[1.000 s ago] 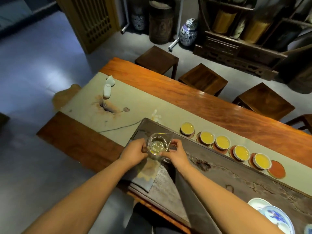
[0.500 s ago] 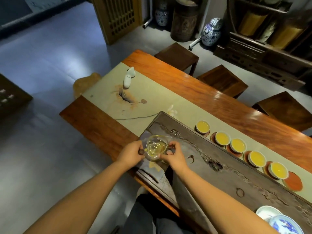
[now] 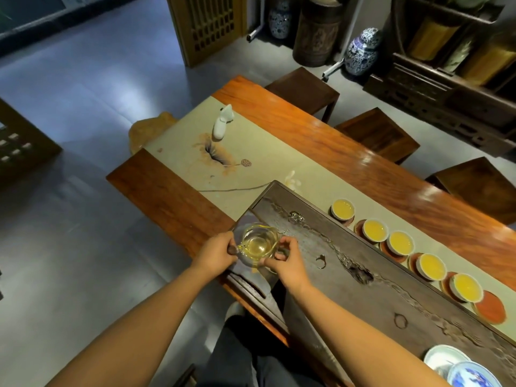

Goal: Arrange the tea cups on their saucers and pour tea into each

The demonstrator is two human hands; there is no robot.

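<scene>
A glass pitcher [image 3: 258,243] with a little yellow tea in it sits at the near left corner of the dark tea tray [image 3: 329,255]. My left hand [image 3: 216,252] grips its handle side and my right hand [image 3: 287,259] holds its other side. Along the tray's far edge runs a row of several white tea cups [image 3: 375,230] full of yellow tea, each on a red-brown saucer. One saucer [image 3: 490,308] at the right end of the row has no cup on it.
The tray lies on a beige runner [image 3: 251,169] over a long wooden table [image 3: 349,152]. A white figurine [image 3: 222,127] stands on the runner's far end. Blue-and-white porcelain ware [image 3: 460,370] is at the bottom right. Wooden stools [image 3: 377,132] line the far side.
The view has swung left and the hands with the pitcher have stayed at the tray's left corner; the pitcher sits a little lower and more level than before.
</scene>
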